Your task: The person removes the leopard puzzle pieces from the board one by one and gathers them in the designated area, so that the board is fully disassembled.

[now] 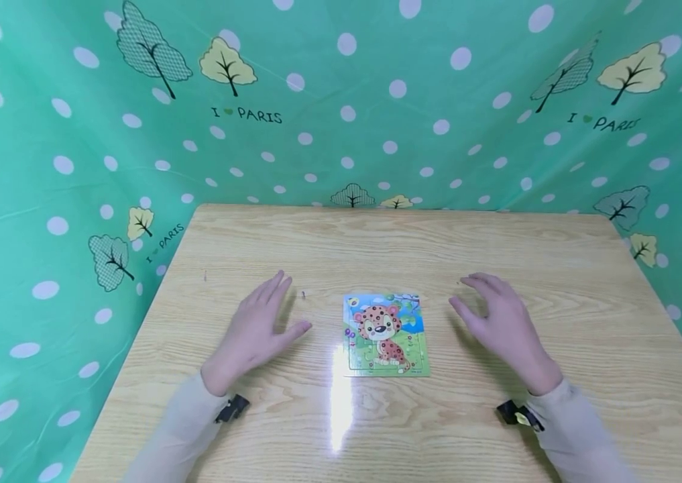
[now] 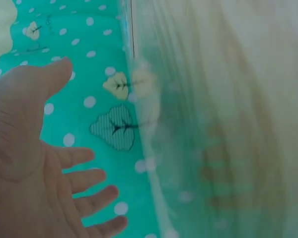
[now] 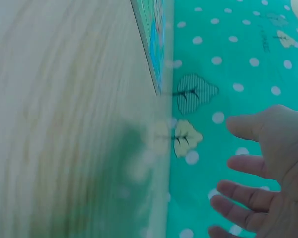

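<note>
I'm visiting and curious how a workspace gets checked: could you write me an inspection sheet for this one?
Surface: wood-grain table, with a bright glare streak.
Job's things: one spotted-animal picture puzzle, lying flat on the table.
Clutter: a tiny dark speck left of the puzzle, too small to identify.
Hands: left hand and right hand open on either side of the puzzle, neither touching it; a black device at each wrist.
Cables: nothing seen.
Surroundings: green polka-dot cloth with printed trees, behind and at both sides.

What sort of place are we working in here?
Probably a makeshift indoor workspace for tabletop activities: a wood-grain table, a green polka-dot cloth behind it and along both sides, and a spotted-animal picture puzzle lying flat on top.
</note>
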`<state>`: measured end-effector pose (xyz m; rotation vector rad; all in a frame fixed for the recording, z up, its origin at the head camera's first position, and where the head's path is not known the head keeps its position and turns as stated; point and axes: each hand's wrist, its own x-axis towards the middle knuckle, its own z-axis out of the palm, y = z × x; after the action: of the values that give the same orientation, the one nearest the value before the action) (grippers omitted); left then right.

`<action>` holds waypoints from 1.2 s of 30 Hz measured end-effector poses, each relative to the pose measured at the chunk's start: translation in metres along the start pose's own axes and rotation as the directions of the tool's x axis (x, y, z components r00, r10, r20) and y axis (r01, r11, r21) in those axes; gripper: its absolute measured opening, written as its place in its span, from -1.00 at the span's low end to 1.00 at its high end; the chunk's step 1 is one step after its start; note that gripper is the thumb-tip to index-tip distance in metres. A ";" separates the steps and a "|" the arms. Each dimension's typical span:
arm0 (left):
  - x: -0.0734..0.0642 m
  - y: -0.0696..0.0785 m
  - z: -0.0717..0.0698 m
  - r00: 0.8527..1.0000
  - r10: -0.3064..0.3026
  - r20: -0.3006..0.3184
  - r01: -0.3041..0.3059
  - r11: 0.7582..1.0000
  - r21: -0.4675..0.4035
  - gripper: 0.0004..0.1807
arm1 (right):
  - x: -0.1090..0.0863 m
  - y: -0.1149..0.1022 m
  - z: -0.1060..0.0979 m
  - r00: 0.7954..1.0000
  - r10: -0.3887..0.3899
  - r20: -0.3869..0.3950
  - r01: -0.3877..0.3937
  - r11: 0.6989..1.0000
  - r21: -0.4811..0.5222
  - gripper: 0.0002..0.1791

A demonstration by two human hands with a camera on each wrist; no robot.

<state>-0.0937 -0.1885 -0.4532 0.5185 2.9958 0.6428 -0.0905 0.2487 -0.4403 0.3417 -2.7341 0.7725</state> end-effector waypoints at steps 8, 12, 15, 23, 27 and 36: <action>0.005 0.022 0.018 0.995 0.059 0.085 -0.042 0.980 -0.193 -0.01 | 0.007 -0.021 0.017 0.985 0.028 0.173 -0.048 0.993 0.112 -0.55; 0.009 0.035 0.028 0.987 0.101 0.128 -0.068 0.969 -0.238 -0.01 | 0.012 -0.033 0.029 0.968 0.010 0.249 -0.045 0.990 0.136 -0.59; 0.012 0.042 0.035 0.980 0.125 0.153 -0.084 0.965 -0.249 -0.01 | 0.016 -0.041 0.039 0.960 0.007 0.281 -0.051 0.987 0.149 -0.61; 0.019 0.050 0.045 0.969 0.151 0.196 -0.114 0.976 -0.186 0.13 | 0.025 -0.061 0.061 0.936 -0.041 0.349 -0.040 0.974 0.223 -0.68; 0.021 0.055 0.047 0.966 0.143 0.216 -0.114 0.983 -0.140 0.20 | 0.029 -0.068 0.070 0.928 -0.054 0.368 -0.030 0.976 0.216 -0.67; 0.025 0.071 0.054 0.969 0.120 0.216 -0.103 0.991 -0.090 0.19 | 0.042 -0.075 0.085 0.878 -0.044 0.477 -0.040 0.986 0.164 -0.51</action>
<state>-0.0898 -0.0981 -0.4726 0.7074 2.7379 0.6590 -0.1243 0.1346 -0.4608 0.6518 -3.1261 1.0446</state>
